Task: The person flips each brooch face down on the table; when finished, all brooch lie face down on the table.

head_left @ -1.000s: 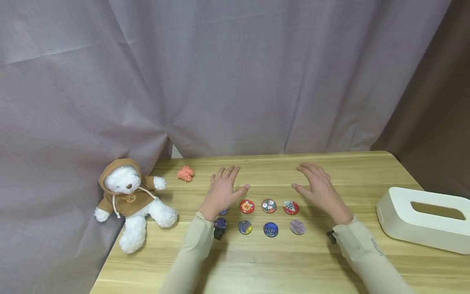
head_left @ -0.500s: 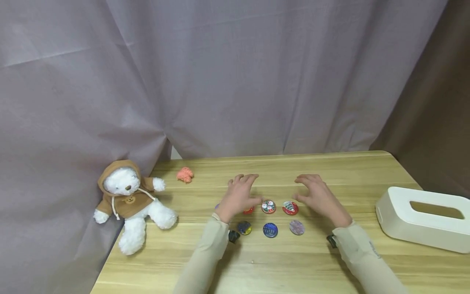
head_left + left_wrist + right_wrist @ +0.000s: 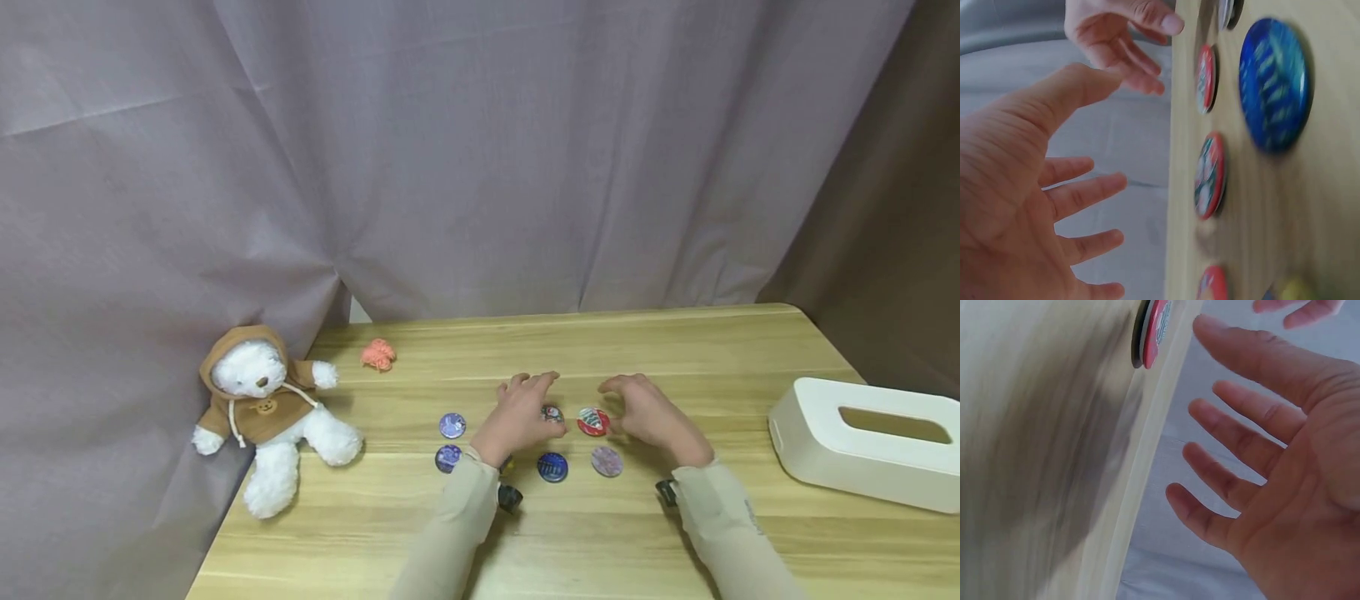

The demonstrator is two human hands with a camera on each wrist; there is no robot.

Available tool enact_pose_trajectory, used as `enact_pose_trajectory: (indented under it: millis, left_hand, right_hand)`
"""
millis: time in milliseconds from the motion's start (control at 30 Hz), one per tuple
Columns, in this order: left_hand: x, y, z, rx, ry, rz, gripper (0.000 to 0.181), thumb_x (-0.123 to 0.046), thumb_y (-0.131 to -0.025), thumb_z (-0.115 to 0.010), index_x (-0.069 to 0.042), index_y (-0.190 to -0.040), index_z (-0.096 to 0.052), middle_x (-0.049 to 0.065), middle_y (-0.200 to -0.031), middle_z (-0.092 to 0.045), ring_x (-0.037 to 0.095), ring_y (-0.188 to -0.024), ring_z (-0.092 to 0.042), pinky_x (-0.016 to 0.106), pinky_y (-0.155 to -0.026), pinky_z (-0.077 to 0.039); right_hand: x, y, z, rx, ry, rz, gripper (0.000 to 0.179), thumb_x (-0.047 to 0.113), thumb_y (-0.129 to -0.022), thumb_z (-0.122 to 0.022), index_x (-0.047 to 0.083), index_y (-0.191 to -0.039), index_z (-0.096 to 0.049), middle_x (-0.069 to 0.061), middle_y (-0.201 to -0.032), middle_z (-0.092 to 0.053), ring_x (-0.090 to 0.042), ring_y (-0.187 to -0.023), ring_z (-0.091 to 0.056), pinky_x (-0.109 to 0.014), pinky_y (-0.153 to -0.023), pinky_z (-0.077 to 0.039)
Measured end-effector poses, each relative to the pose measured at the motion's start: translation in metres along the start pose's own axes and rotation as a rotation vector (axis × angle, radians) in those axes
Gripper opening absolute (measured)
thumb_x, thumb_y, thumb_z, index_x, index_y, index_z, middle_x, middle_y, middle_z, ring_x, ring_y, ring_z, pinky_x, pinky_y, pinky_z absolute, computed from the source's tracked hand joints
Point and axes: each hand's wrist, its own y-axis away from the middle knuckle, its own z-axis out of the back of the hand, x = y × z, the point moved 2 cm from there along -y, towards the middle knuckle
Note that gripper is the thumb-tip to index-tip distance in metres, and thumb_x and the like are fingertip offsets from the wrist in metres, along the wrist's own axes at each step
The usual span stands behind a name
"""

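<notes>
Overhead, the left hand and right hand hover with fingers spread, holding nothing, above the tabletop, where a red tree badge lies at nine o'clock of the right and a partly hidden green-and-red badge at about two o'clock of the left. Picking one up cleanly likely calls for a low thumb-and-fingertip pinch at the rim, without nudging the blue badge between four and five o'clock of the left.
</notes>
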Motion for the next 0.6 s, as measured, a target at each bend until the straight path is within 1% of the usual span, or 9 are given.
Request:
enact_pose_trajectory:
  millis: [100, 300, 433, 533, 600]
  left_hand:
    - [-0.008, -0.002, -0.008, 0.005, -0.008, -0.007, 0.08, -0.038, -0.081, -0.08, -0.015, -0.15, -0.045, 0.003, -0.147, -0.054, 0.038, -0.138, -0.042, 0.059, -0.109, -0.03]
    - [-0.018, -0.005, -0.024, 0.05, -0.052, -0.008, 0.08, -0.037, -0.081, -0.082, -0.014, -0.149, -0.047, 0.002, -0.146, -0.055, 0.039, -0.139, -0.041, 0.063, -0.109, -0.03]
    - [-0.021, -0.006, -0.029, 0.079, -0.043, -0.005, 0.077, -0.034, -0.082, -0.081, -0.013, -0.149, -0.048, 0.002, -0.148, -0.054, 0.04, -0.139, -0.04, 0.065, -0.109, -0.029]
    - [-0.022, -0.009, -0.03, 0.075, -0.042, -0.011, 0.075, -0.031, -0.082, -0.081, -0.013, -0.148, -0.049, 0.002, -0.148, -0.054, 0.041, -0.139, -0.041, 0.066, -0.108, -0.03]
    - [-0.024, -0.011, -0.031, 0.067, -0.051, -0.027, 0.069, -0.029, -0.082, -0.081, -0.013, -0.144, -0.055, 0.001, -0.145, -0.057, 0.04, -0.136, -0.045, 0.064, -0.107, -0.032]
  right_hand:
    - [-0.001, 0.002, 0.001, 0.012, -0.015, -0.012, 0.06, -0.002, -0.066, -0.084, -0.009, -0.122, -0.064, -0.029, -0.127, -0.062, -0.051, -0.119, -0.052, -0.064, -0.104, -0.035]
    - [-0.005, 0.009, 0.002, 0.04, -0.081, -0.091, 0.061, -0.004, -0.068, -0.083, -0.009, -0.125, -0.062, -0.029, -0.13, -0.059, -0.054, -0.123, -0.048, -0.067, -0.104, -0.033]
    - [-0.004, 0.009, 0.001, 0.051, -0.093, -0.119, 0.06, -0.003, -0.067, -0.084, -0.008, -0.123, -0.063, -0.03, -0.131, -0.059, -0.054, -0.124, -0.048, -0.067, -0.104, -0.033]
    - [-0.003, 0.006, 0.0, 0.051, -0.103, -0.13, 0.056, -0.005, -0.068, -0.082, -0.007, -0.121, -0.065, -0.029, -0.129, -0.061, -0.052, -0.123, -0.05, -0.066, -0.104, -0.035]
    - [-0.003, 0.005, -0.001, 0.049, -0.109, -0.135, 0.053, -0.007, -0.068, -0.082, -0.006, -0.119, -0.066, -0.027, -0.126, -0.063, -0.051, -0.12, -0.052, -0.065, -0.102, -0.037]
